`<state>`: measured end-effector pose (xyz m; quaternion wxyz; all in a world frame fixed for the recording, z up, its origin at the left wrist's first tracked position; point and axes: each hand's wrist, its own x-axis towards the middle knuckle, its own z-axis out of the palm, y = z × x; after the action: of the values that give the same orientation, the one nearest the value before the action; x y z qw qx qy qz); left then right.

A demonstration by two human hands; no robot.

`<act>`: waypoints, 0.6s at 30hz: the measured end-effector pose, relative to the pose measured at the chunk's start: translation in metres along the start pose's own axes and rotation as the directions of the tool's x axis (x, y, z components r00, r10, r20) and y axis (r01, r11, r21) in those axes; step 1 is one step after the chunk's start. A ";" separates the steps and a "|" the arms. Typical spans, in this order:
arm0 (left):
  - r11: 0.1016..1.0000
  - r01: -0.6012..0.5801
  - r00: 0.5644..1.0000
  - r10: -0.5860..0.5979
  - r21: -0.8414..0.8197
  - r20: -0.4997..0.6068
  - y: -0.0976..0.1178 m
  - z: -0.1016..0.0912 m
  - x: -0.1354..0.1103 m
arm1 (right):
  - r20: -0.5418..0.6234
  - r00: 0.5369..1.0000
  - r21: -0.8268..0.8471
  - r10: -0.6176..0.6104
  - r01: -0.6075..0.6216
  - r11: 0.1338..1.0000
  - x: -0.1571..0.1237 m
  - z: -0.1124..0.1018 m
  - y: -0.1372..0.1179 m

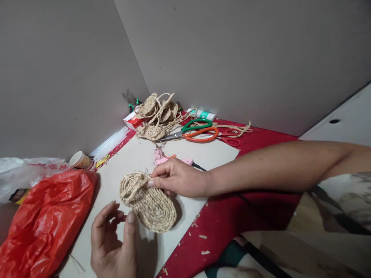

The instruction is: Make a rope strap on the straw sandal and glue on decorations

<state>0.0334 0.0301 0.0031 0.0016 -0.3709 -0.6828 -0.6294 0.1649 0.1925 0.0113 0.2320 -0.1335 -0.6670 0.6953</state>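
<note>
A small woven straw sandal lies on a sheet of pale cardboard. My right hand reaches in from the right and pinches the sandal's braided strap at its upper edge. My left hand is below it at the near edge, fingers curled and apart, with the thumb touching the sandal's lower rim. A pink glue gun lies just behind my right hand, partly hidden by it.
Finished straw sandals and loose rope are piled in the wall corner beside scissors with green and orange handles, red scissors and a glue stick. A red plastic bag, a paper cup and clear glue rods lie at the left.
</note>
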 end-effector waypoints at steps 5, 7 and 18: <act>0.766 -0.553 0.833 0.502 0.329 0.231 0.002 -0.008 0.004 | 0.038 0.993 0.030 0.110 -0.111 0.993 -0.004 0.005 -0.003; 0.687 -0.634 0.773 0.574 0.354 0.270 0.002 -0.010 0.006 | 0.039 0.989 0.037 0.146 -0.148 0.988 -0.005 0.006 -0.004; 0.371 -0.755 0.604 0.714 0.541 0.353 -0.003 -0.015 0.006 | 0.201 0.918 0.013 0.341 -0.351 0.936 -0.009 0.007 -0.011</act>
<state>0.0203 0.0204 0.0063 0.3876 -0.6280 -0.6161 -0.2753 0.1703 0.1821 0.0212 0.0420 -0.1746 -0.6353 0.7511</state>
